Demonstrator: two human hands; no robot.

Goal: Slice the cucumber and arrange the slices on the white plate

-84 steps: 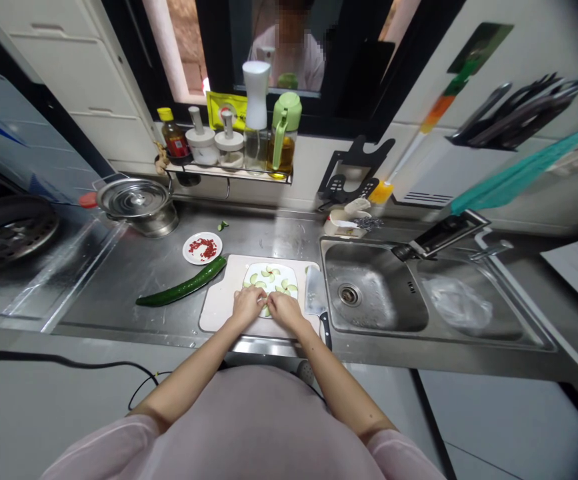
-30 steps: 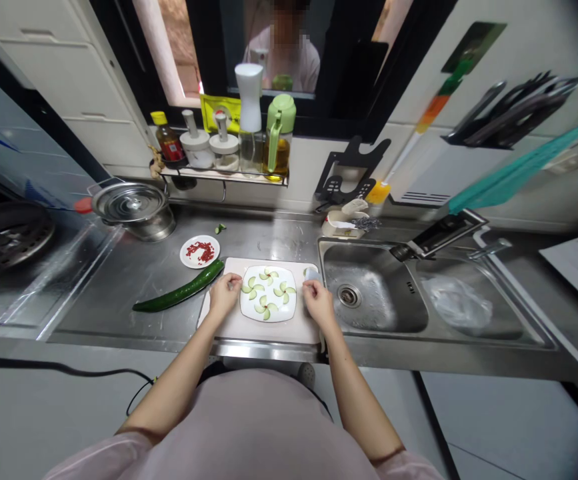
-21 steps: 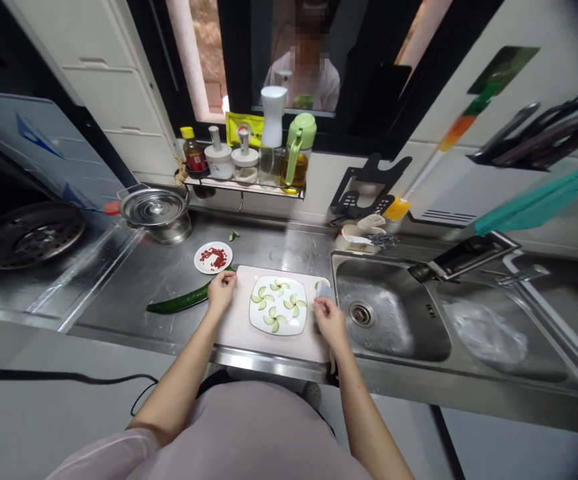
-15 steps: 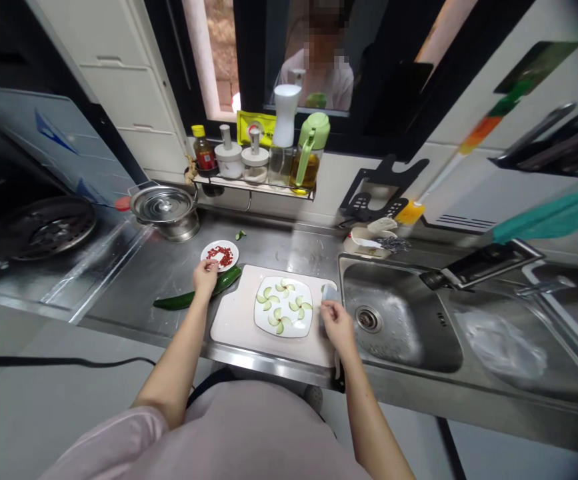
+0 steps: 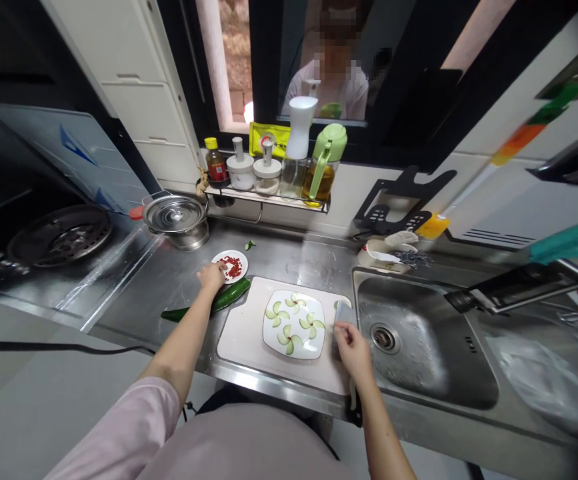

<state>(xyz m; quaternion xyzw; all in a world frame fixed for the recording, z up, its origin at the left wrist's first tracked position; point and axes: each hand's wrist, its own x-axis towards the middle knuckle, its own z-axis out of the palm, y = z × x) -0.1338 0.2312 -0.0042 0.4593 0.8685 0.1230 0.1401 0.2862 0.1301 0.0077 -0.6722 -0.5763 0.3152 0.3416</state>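
Note:
My left hand is at the near left rim of a small white plate, fingers bunched together over red chopped bits. Whether a bit is between the fingertips is hidden. Under that forearm lies a long green cucumber. A square white plate holds several pinwheels of pale green slices with tiny red centres, and stands on a white cutting board. My right hand, fingers curled into a pinch, is over a knife lying along the board's right edge; its fingertips' contents cannot be made out.
A sink adjoins the board on the right, under a black faucet. A lidded steel pot stands back left beside the stove. Behind, a wall rack carries seasoning jars and an oil bottle. Green scraps lie near the small plate.
The view has shifted, moving the scene right and down. My left hand has reached slightly farther over the small plate, its fingers now at the red bits. My right hand stays by the knife.

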